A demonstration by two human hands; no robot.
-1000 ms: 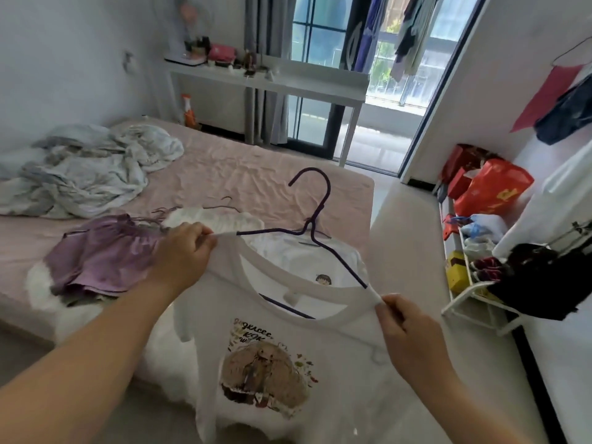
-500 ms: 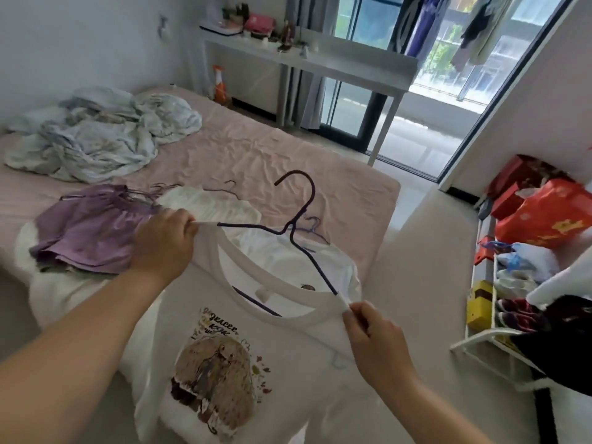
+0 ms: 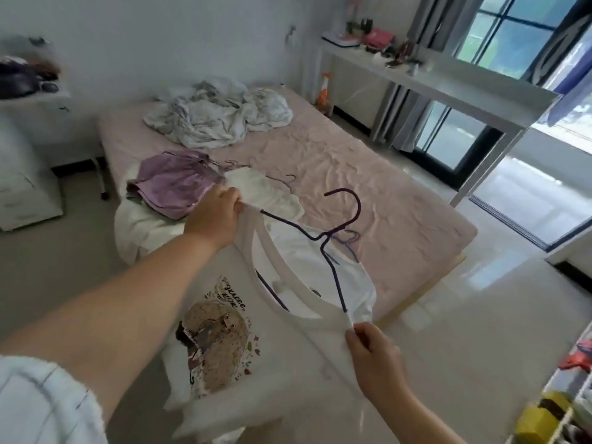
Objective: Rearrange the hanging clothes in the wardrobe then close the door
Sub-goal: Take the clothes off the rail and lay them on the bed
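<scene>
The room has plain white walls (image 3: pixel 166 36) and a glossy pale tiled floor (image 3: pixel 480 331) that reflects daylight. A low bed (image 3: pixel 368 187) with a wrinkled pink sheet stands against the far wall; a crumpled light blanket (image 3: pixel 217 113) lies at its head. A long white shelf-table (image 3: pixel 448 81) spans the bed's right side and carries small items. Behind it are grey curtains (image 3: pixel 426 24) and a dark-framed glass door (image 3: pixel 499 36). A white drawer cabinet (image 3: pixel 22 174) stands at left.
</scene>
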